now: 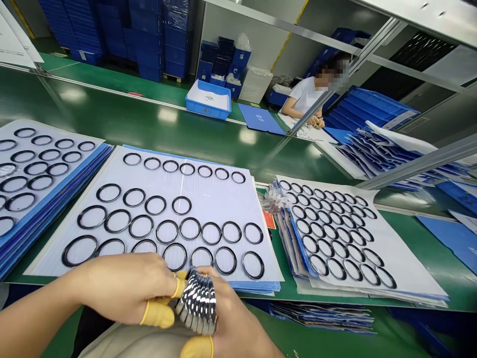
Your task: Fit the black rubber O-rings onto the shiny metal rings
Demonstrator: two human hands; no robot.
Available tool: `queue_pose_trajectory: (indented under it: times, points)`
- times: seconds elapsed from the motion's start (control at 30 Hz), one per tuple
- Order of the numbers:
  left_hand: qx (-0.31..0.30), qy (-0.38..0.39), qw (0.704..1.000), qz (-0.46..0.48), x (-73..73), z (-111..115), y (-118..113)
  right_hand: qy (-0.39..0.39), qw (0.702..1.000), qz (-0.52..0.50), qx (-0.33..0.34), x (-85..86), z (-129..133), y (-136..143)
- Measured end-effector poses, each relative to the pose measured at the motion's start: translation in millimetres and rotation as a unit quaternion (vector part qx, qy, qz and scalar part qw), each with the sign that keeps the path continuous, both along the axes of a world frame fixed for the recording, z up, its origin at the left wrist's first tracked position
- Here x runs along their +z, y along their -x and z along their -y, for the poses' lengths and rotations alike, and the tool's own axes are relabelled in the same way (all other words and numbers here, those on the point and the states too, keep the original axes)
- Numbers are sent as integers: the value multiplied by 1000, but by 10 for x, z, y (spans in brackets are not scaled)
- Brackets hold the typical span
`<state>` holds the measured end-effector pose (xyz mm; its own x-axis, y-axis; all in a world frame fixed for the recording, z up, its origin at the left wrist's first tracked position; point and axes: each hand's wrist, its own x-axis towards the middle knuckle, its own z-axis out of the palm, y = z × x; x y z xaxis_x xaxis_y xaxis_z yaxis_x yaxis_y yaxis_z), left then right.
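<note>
Right hand (227, 306) clamped on a ring bundle (197, 304) at the near edge of the desk (122, 117), low center; grip wraps its right side, probably so the shiny rings stay nested and don't slide. Left hand (128, 288) at the bundle's left side, fingertips against it; can't tell if they pinch a ring. Yellow finger covers (160, 314) on both hands, likely to keep prints and scratches off. Black-edged rings (65, 253) lie flat in rows on the middle white sheet (219, 196), mostly apart, presumably to avoid rubbing; short row of four sits toward the left. Left sheet (76, 170) and right sheet (398, 248) carry rings too, each atop a pile of sheets. Crumpled clear plastic (275, 199) between middle and right. Desk is glossy green; blue tray (206, 109) beyond. Far left: stacked blue bins (145, 40). Far right: person in white shirt (307, 94) seated behind metal frame (316, 106), hands together over a white sheet.
</note>
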<state>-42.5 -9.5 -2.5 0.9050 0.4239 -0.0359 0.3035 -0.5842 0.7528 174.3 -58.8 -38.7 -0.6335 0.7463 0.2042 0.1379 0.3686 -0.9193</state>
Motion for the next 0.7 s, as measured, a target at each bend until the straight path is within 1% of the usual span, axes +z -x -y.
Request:
queue_pose_trajectory:
  times: [0.07, 0.1, 0.2, 0.23, 0.3, 0.4, 0.47, 0.53, 0.6, 0.67, 0.7]
  points:
    - [-58, 73, 996, -3, -39, 3, -73, -31, 999, 6, -11, 9, -23, -30]
    - [-74, 108, 991, 10, -59, 8, -116, -40, 999, 7, -12, 17, -38, -45]
    - [-83, 174, 979, 60, -120, 37, -220, -56, 998, 5, 5, 28, -82, -89]
    - [-86, 187, 976, 67, -141, 48, -240, -57, 998, 4, 11, 21, -90, -101]
    - [-87, 200, 973, 72, -184, 62, -264, -42, 999, -13, 1, -9, -89, -117]
    - [-73, 211, 970, 94, -232, 66, -288, -1, 997, -60, -45, -79, -49, -120]
    - [-55, 235, 961, 135, -250, 63, -313, -7, 995, -78, -63, -123, -18, -116]
    - [-24, 278, 943, 183, -261, 61, -346, -48, 994, -73, -70, -156, 3, -115]
    - [14, 333, 919, 211, -268, 62, -380, -107, 990, -53, -79, -179, 12, -120]
    - [42, 379, 901, 209, -272, 65, -407, -174, 980, -20, -90, -190, 15, -125]
    - [51, 390, 897, 201, -272, 66, -418, -203, 974, -3, -95, -192, 16, -126]
